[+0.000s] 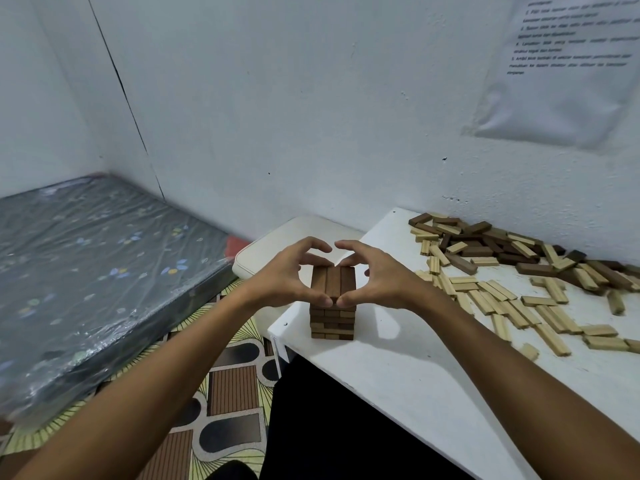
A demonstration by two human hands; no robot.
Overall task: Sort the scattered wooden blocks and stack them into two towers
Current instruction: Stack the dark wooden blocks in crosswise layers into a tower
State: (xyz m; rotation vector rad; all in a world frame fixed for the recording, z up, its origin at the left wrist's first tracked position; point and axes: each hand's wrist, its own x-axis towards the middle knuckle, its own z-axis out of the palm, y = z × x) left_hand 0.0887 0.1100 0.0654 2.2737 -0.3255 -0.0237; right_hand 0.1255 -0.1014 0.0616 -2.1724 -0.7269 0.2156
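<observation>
One dark tower (333,303) stands upright; three top blocks (333,280) point away; left hand (282,275) and right hand (375,277) pinch them, fingers curled.

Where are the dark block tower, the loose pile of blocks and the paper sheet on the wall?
dark block tower (333,284): head view, middle block of its top layer.
loose pile of blocks (502,271): head view, middle of the pile on the table.
paper sheet (568,71): head view, its printed middle.

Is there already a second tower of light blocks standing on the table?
No, only the dark tower stands; the light blocks lie scattered flat on the table.
</observation>
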